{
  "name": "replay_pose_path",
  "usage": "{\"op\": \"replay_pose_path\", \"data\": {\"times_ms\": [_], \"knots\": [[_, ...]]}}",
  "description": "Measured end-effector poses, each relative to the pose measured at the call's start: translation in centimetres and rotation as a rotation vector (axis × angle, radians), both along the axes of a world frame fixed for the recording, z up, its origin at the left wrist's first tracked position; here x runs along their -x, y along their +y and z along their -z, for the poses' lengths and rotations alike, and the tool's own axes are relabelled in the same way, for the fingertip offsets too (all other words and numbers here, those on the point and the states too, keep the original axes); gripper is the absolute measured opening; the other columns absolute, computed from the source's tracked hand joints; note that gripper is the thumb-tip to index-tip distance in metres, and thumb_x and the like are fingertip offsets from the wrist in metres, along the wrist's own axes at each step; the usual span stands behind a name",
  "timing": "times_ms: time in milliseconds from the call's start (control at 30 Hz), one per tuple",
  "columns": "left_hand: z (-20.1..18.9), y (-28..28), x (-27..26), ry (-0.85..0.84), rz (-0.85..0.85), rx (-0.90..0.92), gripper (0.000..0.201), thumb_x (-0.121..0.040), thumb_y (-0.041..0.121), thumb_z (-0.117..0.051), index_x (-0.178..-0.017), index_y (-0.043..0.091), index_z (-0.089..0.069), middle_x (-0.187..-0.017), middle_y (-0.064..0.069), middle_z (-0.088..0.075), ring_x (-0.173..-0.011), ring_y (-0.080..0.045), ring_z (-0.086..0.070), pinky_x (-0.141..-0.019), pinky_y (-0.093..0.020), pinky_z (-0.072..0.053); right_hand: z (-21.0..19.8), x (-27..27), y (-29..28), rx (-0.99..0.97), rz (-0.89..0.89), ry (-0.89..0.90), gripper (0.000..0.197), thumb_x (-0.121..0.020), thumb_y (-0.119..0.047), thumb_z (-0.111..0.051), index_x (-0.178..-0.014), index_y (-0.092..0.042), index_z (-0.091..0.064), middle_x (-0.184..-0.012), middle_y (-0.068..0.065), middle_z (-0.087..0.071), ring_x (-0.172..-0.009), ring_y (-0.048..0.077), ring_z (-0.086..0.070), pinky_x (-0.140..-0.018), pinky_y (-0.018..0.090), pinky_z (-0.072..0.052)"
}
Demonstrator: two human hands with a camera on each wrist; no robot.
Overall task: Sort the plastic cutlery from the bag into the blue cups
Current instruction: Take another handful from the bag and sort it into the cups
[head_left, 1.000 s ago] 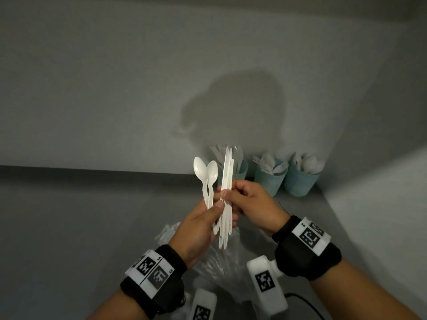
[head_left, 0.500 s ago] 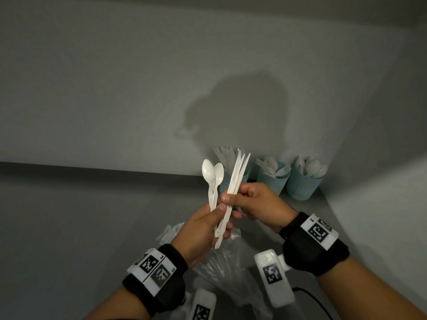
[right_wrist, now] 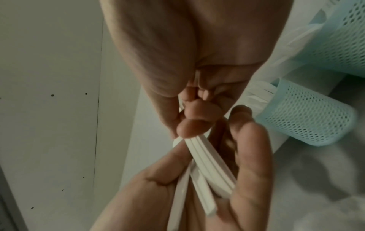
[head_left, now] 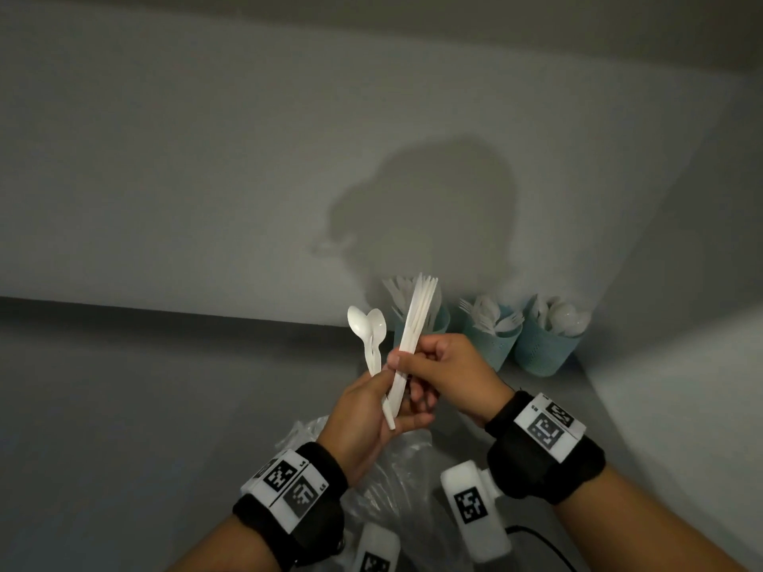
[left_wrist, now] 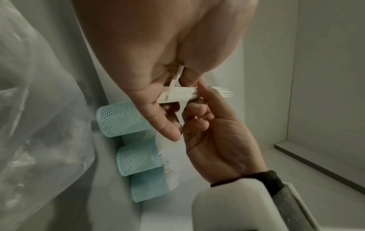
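Holding the work above the clear bag [head_left: 396, 480], we pinch two white spoons [head_left: 369, 332] by their handles in our left hand [head_left: 363, 419]; our right hand [head_left: 450, 373] grasps a stack of white forks [head_left: 415, 328], tilted, tines up, just beside the spoons; three blue cups [head_left: 541, 348] stand in a row against the wall, each already containing white cutlery.

A shadow [head_left: 429, 216] falls on the grey wall [head_left: 206, 158]
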State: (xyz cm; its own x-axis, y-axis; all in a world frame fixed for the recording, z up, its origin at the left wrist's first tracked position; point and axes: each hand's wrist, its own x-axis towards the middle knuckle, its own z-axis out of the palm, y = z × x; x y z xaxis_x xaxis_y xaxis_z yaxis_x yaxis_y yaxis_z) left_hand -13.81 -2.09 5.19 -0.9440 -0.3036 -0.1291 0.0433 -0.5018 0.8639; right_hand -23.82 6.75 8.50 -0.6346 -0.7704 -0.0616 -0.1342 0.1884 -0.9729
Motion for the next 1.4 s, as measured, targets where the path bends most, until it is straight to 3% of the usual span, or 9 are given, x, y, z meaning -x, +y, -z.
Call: {"op": "replay_pose_path", "data": {"times_ms": [100,233,367,467,733,933,1133,1267,1400], "knots": [[0.7,-0.9,0.2,-0.048,-0.014,0.08,0.037,-0.102,0.027,-0.036,-0.112,0.002,-0.062,-0.084,-0.011,-0.065,-0.081,-0.02,-0.068,-0.085,-0.045,-0.055,-0.7,0.8,-0.6,-0.036,-0.065,-0.024,0.013,-0.087,-0.013,-0.064,-0.082,-0.001,-0.068,-0.052,0.004,-0.065,-0.04,0.01,-0.058,-0.04,0.017,-0.047],[2.0,-2.9,0.4,-0.149,-0.089,0.187,0.028,-0.102,0.027,-0.036,-0.108,0.011,-0.059,-0.104,-0.011,-0.069,-0.085,-0.022,-0.067,-0.068,-0.036,-0.058,-2.3,4.5,-2.4,-0.053,0.134,0.098,0.017,-0.087,-0.017,-0.064,-0.073,-0.006,-0.062,-0.049,0.004,-0.062,-0.038,0.009,-0.056,-0.039,0.017,-0.046],[2.6,-4.6,0.1,-0.177,-0.13,0.229,0.021,-0.101,0.027,-0.039,-0.101,0.013,-0.055,-0.074,-0.004,-0.06,-0.049,-0.01,-0.051,-0.04,-0.022,-0.037,-3.3,10.1,-4.5,-0.12,0.393,0.231,0.025,-0.084,-0.023,-0.068,-0.07,-0.005,-0.059,-0.06,0.014,-0.064,-0.046,0.018,-0.062,-0.046,0.024,-0.05],[3.0,-5.2,0.2,-0.161,-0.133,0.221,0.022,-0.101,0.027,-0.04,-0.097,0.012,-0.055,-0.057,0.004,-0.04,-0.042,-0.006,-0.027,-0.039,-0.019,-0.021,-1.5,12.5,-6.1,-0.366,0.392,0.342,0.029,-0.084,-0.029,-0.067,-0.068,-0.006,-0.059,-0.059,0.008,-0.063,-0.042,0.011,-0.062,-0.045,0.02,-0.049],[2.8,-5.7,0.3,-0.089,-0.079,0.063,0.021,-0.1,0.027,-0.041,-0.089,0.014,-0.054,-0.055,0.006,-0.026,-0.041,-0.004,-0.019,-0.036,-0.016,-0.017,2.7,13.3,-7.4,-0.753,0.343,0.446,0.05,-0.074,-0.03,-0.076,-0.107,0.006,-0.066,-0.114,0.02,-0.068,-0.106,0.032,-0.065,-0.076,0.027,-0.047],[2.3,-5.2,0.7,-0.08,-0.056,0.045,0.024,-0.099,0.03,-0.043,-0.083,0.014,-0.05,-0.056,0.005,-0.026,-0.041,-0.004,-0.019,-0.035,-0.015,-0.019,1.1,10.7,-6.5,-0.456,0.413,0.475,0.041,-0.082,-0.021,-0.066,-0.118,-0.007,-0.054,-0.11,0.012,-0.066,-0.099,0.026,-0.062,-0.086,0.032,-0.049],[0.4,-3.7,1.5,-0.079,0.036,0.115,0.024,-0.1,0.025,-0.039,-0.077,0.017,-0.044,-0.056,0.004,-0.026,-0.042,-0.005,-0.018,-0.04,-0.018,-0.011,-1.5,1.6,-4.2,-0.095,-0.013,0.246,0.036,-0.085,-0.046,-0.06,-0.077,-0.01,-0.065,-0.064,-0.003,-0.056,-0.063,0.008,-0.051,-0.065,0.028,-0.041],[-0.6,-2.3,1.6,-0.077,0.109,0.095,0.019,-0.09,0.03,-0.037,-0.076,0.018,-0.043,-0.055,0.004,-0.029,-0.044,-0.007,-0.018,-0.045,-0.023,-0.009,-1.0,-0.5,-2.7,-0.011,0.041,0.319,0.034,-0.085,-0.031,-0.066,-0.058,-0.019,-0.047,-0.052,-0.006,-0.043,-0.05,0.003,-0.04,-0.053,0.018,-0.035],[-1.0,-1.3,0.8,-0.003,0.154,0.04,0.025,-0.078,0.033,-0.035,-0.076,0.015,-0.052,-0.058,-0.001,-0.035,-0.046,-0.01,-0.025,-0.045,-0.022,-0.018,-0.8,-0.7,-1.4,0.013,0.012,0.281,0.03,-0.087,-0.024,-0.063,-0.074,0.002,-0.056,-0.063,0.01,-0.053,-0.058,0.016,-0.049,-0.059,0.031,-0.04]]}}
